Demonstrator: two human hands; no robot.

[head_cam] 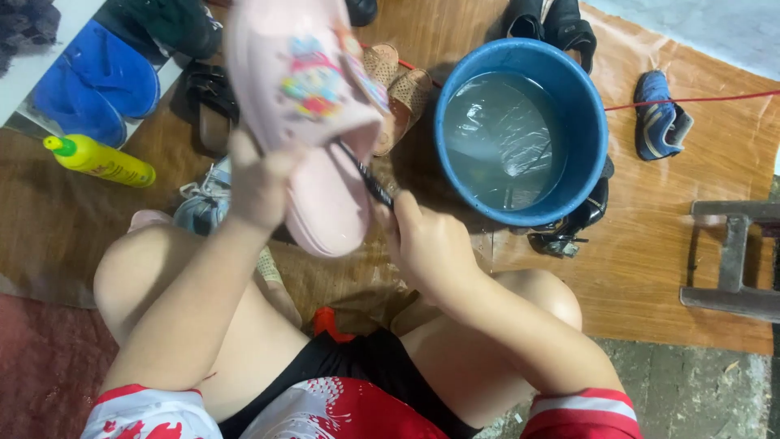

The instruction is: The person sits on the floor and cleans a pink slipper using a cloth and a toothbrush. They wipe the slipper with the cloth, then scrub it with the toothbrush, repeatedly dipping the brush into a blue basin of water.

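My left hand (258,180) grips a pink clog-type shoe (313,114) with colourful charms on its top, held up and tilted in front of me. My right hand (422,240) holds a dark brush (372,182) with its head against the shoe's side near the sole. A blue basin (585,106) of water stands on the floor just right of the shoe. My bare knees show below both hands.
A yellow bottle (101,160) with a green cap lies at the left. Blue slippers (97,81), brown sandals (398,89), black sandals (569,223), a blue shoe (660,118) and a grey sneaker (203,203) lie around. A metal stool frame (731,260) stands at the right.
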